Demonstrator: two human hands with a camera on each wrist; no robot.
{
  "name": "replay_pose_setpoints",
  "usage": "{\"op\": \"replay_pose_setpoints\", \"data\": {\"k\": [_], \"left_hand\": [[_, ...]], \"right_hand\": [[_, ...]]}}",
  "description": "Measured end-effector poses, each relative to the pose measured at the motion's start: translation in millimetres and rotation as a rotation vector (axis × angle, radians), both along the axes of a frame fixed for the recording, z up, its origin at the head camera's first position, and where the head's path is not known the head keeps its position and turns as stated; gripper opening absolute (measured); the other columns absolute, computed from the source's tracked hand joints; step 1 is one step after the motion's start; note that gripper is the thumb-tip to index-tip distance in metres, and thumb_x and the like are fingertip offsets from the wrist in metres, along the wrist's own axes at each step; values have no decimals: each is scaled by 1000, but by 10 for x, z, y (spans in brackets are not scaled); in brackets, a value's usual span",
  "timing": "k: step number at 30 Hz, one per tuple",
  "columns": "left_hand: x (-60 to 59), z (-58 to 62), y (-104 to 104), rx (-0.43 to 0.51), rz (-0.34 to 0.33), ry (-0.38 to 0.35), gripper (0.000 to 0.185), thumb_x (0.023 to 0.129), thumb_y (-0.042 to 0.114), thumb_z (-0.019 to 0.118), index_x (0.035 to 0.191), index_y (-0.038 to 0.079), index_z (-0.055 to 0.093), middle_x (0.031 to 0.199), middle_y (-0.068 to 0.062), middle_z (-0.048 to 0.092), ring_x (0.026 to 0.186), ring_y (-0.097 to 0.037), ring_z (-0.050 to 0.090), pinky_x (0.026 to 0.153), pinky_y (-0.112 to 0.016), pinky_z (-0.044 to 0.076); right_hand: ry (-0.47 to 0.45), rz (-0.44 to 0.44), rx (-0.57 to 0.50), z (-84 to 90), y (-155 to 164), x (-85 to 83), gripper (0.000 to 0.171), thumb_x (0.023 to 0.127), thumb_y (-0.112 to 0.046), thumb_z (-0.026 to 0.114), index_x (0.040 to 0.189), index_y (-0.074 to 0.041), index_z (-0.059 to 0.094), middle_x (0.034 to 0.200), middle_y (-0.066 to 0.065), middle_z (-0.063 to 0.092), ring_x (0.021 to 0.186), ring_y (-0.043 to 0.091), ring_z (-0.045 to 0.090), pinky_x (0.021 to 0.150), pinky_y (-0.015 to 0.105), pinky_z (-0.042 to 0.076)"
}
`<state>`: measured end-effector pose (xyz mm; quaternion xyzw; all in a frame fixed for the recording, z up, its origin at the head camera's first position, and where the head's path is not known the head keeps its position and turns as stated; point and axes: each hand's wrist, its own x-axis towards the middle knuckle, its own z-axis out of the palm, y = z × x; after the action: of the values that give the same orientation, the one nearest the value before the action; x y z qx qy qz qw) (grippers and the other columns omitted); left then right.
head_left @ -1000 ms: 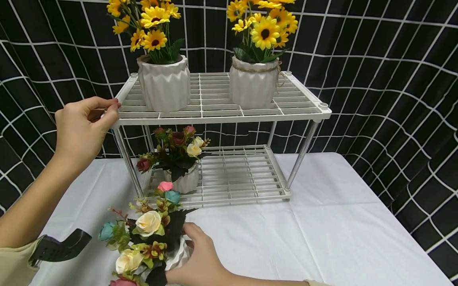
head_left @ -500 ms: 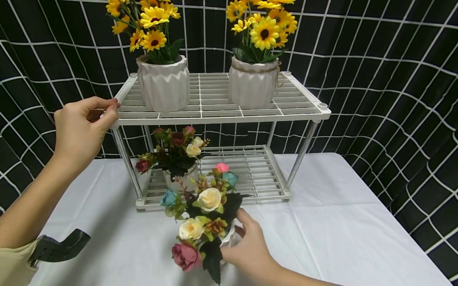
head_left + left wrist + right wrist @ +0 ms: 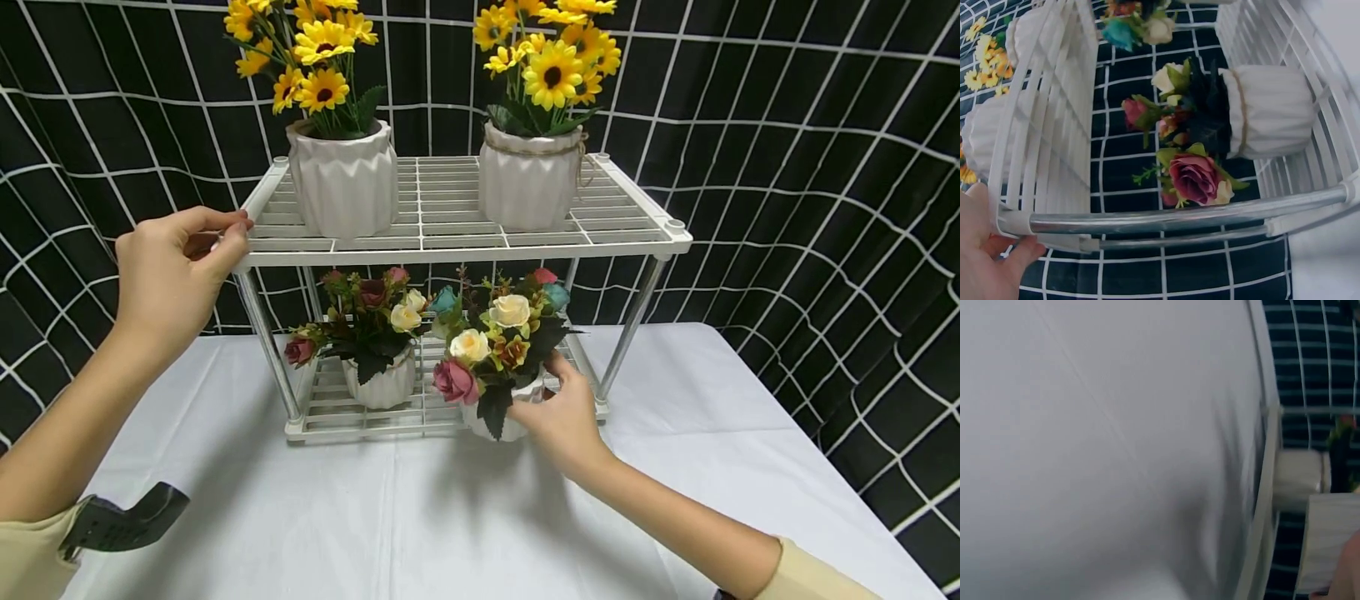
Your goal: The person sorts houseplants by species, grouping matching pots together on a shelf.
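My left hand (image 3: 171, 262) pinches the front left corner of a white two-tier wire shelf rack (image 3: 450, 252); the left wrist view shows thumb and fingers around that corner. With my right hand (image 3: 566, 417) I grip a white flowerpot (image 3: 480, 423) of artificial roses, cream, pink and teal, at the front of the lower tier. Its base overlaps the tier's front rail in the head view. Leaves hide part of the pot. On the lower tier's left side stands another white rose pot (image 3: 386, 382), tied with twine as the left wrist view shows.
Two ribbed white pots of yellow sunflowers, a left pot (image 3: 345, 183) and a right pot (image 3: 528, 183), stand on the upper tier. Metal posts (image 3: 636, 325) join the tiers. A white cloth (image 3: 315, 517) covers the table, with a black grid-patterned backdrop (image 3: 817, 208) behind.
My right hand has carried the rose pot from the lower left, rightward and forward to the lower tier. My left hand keeps its hold on the rack corner.
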<state>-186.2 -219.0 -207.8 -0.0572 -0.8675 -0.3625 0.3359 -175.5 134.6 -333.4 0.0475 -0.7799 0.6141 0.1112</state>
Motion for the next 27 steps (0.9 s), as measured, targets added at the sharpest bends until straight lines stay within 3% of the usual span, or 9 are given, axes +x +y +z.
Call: {"op": "replay_pose_setpoints", "data": {"k": [2,4,7,9,11,13,15,19,27], "left_hand": [[2,-3,-2,1,-1,-1,31,106,18,60,121,-3,77,121,-21,76,81,25,50,73,2,42],[3,-4,-2,0,2,-3,30,106,17,60,121,-3,76,121,-20,76,85,18,58,74,1,44],[3,-3,6,-4,7,-8,29,107,16,60,122,-3,76,123,-19,76,98,-8,74,77,0,45],[3,-3,10,-5,7,-9,29,107,16,60,122,-3,76,124,-18,76,106,-28,75,77,-1,46],[3,-3,13,-5,6,-7,29,107,16,59,122,-3,76,124,-19,76,109,-39,73,77,-1,46],[-1,-3,12,-5,8,-2,29,106,16,60,122,-3,76,123,-18,76,107,-32,75,77,-1,46],[-5,-3,10,-2,9,1,29,106,17,60,121,-2,77,123,-17,76,102,-15,75,78,-1,47],[-11,-2,10,9,4,8,28,105,16,61,120,-2,78,122,-17,77,87,19,58,78,-1,47],[-7,-9,14,12,5,3,30,106,18,61,122,-2,77,122,-19,77,82,22,51,74,1,43]], "right_hand": [[13,-17,19,-18,18,-120,71,75,-1,87,141,2,62,133,20,67,99,15,56,83,21,48],[26,-28,23,-46,31,-236,73,75,-1,85,144,3,60,136,21,66,109,18,56,91,26,47],[45,-46,23,-94,41,-392,75,75,0,83,145,5,58,136,23,66,119,26,55,100,36,45],[56,-52,10,-124,33,-484,76,75,0,84,146,6,56,137,24,65,126,28,54,108,42,42],[70,-64,4,-143,17,-561,77,75,-2,87,145,6,56,138,26,65,130,31,53,113,45,40],[82,-75,-4,-159,-3,-631,79,75,-4,90,145,8,56,139,26,64,134,32,53,118,46,37],[91,-90,-4,-172,-21,-690,79,74,-5,91,144,9,56,138,28,65,134,33,54,119,47,38],[86,-109,5,-191,-38,-769,77,73,-7,93,141,10,58,137,28,65,136,33,54,120,46,37],[89,-139,54,-345,3,-825,75,74,-7,94,140,7,60,137,27,67,134,36,57,116,49,42]]}}
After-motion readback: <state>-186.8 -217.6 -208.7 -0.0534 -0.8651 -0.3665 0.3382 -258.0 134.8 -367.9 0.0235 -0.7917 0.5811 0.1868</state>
